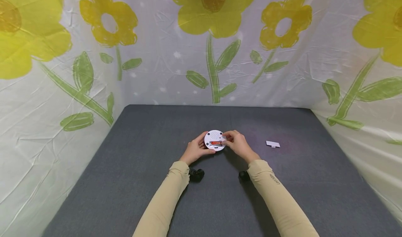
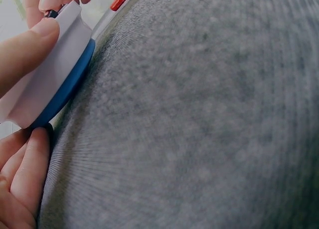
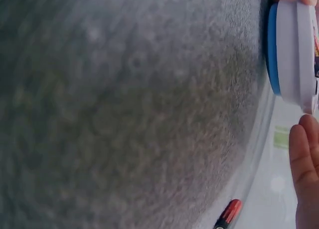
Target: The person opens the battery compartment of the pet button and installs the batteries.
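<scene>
A round white device point(image 1: 215, 134) with a blue underside is tilted up on its edge, its back with small holes and a battery slot facing me. A red battery point(image 1: 216, 143) lies in the slot. My left hand point(image 1: 195, 149) grips the device at its left rim, thumb point(image 2: 42, 32) on the back and fingers underneath. My right hand point(image 1: 238, 143) is at the right rim, thumb touching the device near the battery's right end. Its other fingers point(image 3: 303, 151) are nearly straight beside the rim. The exact contact of the right fingertips is partly hidden.
A small white cover with a tab point(image 1: 273, 144) lies on the dark grey table point(image 1: 157, 136) to the right. A red and black battery point(image 3: 230, 213) lies beyond my right hand in the right wrist view. A flower-printed cloth point(image 1: 157, 55) surrounds the table.
</scene>
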A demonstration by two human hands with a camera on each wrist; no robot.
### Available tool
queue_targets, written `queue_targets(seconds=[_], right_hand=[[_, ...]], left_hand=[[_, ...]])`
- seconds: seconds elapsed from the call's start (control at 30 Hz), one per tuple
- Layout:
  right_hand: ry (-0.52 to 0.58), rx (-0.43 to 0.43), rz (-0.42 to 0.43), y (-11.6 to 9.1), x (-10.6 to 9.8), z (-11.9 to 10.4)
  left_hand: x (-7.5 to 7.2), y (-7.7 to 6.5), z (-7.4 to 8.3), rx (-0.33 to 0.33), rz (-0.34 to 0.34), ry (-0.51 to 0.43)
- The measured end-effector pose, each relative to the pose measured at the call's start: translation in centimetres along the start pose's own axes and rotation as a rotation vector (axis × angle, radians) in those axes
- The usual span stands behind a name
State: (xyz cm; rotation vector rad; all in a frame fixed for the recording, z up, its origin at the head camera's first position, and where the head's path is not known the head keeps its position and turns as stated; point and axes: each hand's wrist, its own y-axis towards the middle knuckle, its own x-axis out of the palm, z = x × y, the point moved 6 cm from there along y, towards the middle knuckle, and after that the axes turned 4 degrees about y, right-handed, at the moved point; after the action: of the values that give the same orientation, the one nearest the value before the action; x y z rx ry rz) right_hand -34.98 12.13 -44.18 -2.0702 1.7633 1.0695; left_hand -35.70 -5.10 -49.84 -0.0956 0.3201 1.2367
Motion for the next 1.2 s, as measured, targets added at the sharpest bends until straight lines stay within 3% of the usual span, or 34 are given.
queue_targets(seconds=[0.3,0.57,0.77,0.97,1.2], right_hand=[[0.045,0.207,-0.079,0.4,0.4,0.9],[0.093,0.293,-0.155,0.8,0.6,1.0],[0.133,0.338,-0.13,1.0,0.8,1.1],[0.136,0.407,-0.095,1.1,0.7,1.0],[0.077,0.46,-0.098,1.3,0.7,0.2]], left_hand=[[0.2,-0.1,-0.1,0.001,-0.004,-0.013],[0.3,-0.1,0.3,0.0,-0.022,-0.06],[0.1,-0.7,1.4,0.032,-0.048,-0.112],[0.2,-0.2,0.0,-0.001,-0.023,-0.118],[-0.1,0.1,-0.3,0.009,0.004,-0.09]])
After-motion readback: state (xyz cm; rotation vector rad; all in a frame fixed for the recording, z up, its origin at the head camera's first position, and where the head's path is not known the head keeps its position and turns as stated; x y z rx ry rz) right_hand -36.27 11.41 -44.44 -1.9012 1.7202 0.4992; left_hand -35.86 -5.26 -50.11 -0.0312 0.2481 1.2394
